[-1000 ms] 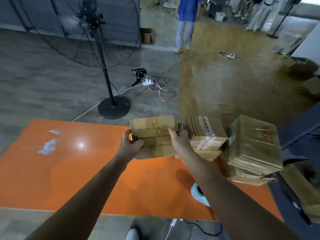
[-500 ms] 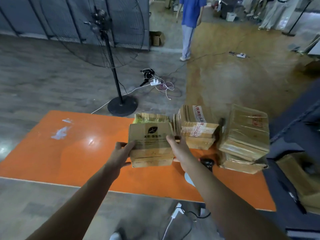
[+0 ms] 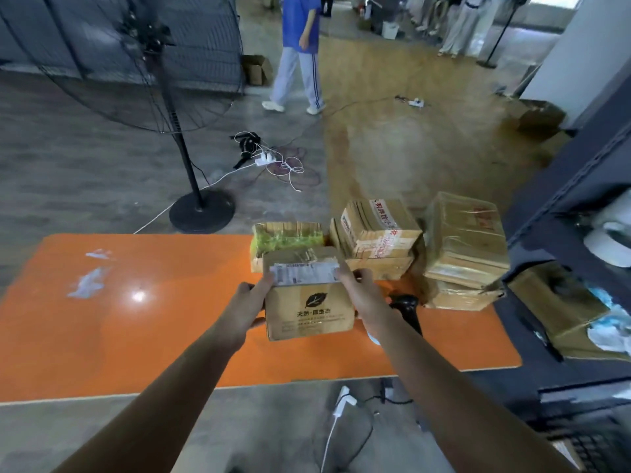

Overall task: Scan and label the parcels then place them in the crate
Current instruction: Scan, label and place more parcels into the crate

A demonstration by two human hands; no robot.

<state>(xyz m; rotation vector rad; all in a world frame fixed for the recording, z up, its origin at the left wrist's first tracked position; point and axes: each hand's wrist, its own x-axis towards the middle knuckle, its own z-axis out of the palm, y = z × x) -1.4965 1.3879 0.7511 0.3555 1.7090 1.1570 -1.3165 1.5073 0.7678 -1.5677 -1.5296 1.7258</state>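
Note:
A small cardboard parcel (image 3: 309, 310) with a black leaf logo on its front and a white barcode label (image 3: 304, 273) on top is held just above the orange table (image 3: 136, 319). My left hand (image 3: 251, 302) grips its left side and my right hand (image 3: 362, 295) grips its right side. Behind it lies a parcel with green tape (image 3: 286, 238). To the right are stacked parcels with red-lettered tape (image 3: 375, 230) and a taller stack (image 3: 464, 244). A black handheld scanner (image 3: 408, 310) lies on the table right of my right wrist. No crate can be made out.
A tall standing fan (image 3: 177, 131) stands beyond the table's far edge. Cables and a power strip (image 3: 269, 158) lie on the floor. A person in blue (image 3: 300, 52) walks further back. Dark shelving with boxes (image 3: 563, 302) stands at the right.
I have drawn the leaf-logo parcel off the pile toward me and tipped it, so its barcode label now faces up. The green-taped parcel behind it is uncovered.

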